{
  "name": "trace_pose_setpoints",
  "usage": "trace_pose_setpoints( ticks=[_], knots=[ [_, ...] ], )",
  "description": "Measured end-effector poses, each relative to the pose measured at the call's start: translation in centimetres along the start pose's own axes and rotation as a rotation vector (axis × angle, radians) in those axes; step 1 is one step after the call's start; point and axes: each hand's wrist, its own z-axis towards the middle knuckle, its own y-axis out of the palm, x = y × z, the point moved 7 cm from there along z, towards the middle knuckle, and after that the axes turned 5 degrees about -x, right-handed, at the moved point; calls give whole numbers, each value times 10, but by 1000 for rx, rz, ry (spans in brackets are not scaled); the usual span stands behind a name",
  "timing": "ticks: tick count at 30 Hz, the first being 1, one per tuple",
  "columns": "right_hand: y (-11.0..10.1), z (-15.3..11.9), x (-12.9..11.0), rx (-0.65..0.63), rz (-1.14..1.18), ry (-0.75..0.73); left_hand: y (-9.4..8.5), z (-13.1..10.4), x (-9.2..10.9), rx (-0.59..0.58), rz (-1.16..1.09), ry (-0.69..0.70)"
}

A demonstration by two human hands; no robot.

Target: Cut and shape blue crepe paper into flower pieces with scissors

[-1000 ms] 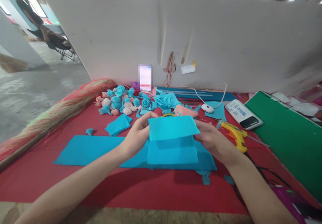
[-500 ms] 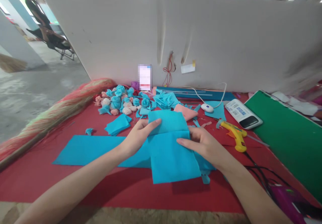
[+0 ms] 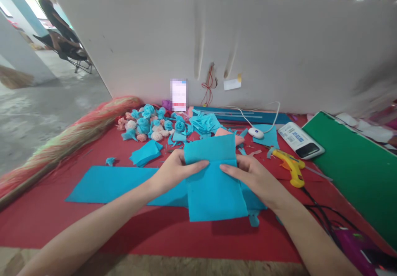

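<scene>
A folded sheet of blue crepe paper [image 3: 214, 197] is held up between my two hands, a crease running across its upper part. My left hand [image 3: 176, 168] grips its left edge, thumb lying on the front near the crease and fingers hidden behind. On the opposite edge my right hand [image 3: 248, 170] pinches the sheet the same way, thumb in front. Below and behind it a long blue strip [image 3: 114, 185] lies flat on the red table cover [image 3: 149, 234]. A small stack of cut blue pieces [image 3: 146, 153] rests to the left, beyond the strip.
Blue, pink and white paper flowers [image 3: 145, 123] are heaped at the back left. A yellow glue gun [image 3: 291, 166], a white power bank [image 3: 300, 140] and a green board [image 3: 350, 164] lie on the right. A phone [image 3: 179, 95] leans on the white panel [image 3: 139, 44]. One person [image 3: 56, 17] is far left.
My left thumb has slid down and right from the upper flap to just below the crease. The folded sheet has shifted slightly, its lower edge a little higher.
</scene>
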Motion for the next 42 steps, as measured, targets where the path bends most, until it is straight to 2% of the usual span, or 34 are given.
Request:
trace_pose_setpoints(
  ticks=[14,22,34,42],
  knots=[
    [2,0,-4,4,4,-7,1,-2,3,9,19,-5],
    [1,2,-6,3,-21,-40,-3,-2,5,45,135,15],
    [-2,0,-8,40,-97,-67,-2,-2,8,38,99,63],
    [-3,0,-10,59,-133,-98,-6,-3,7,75,135,54]
  ],
)
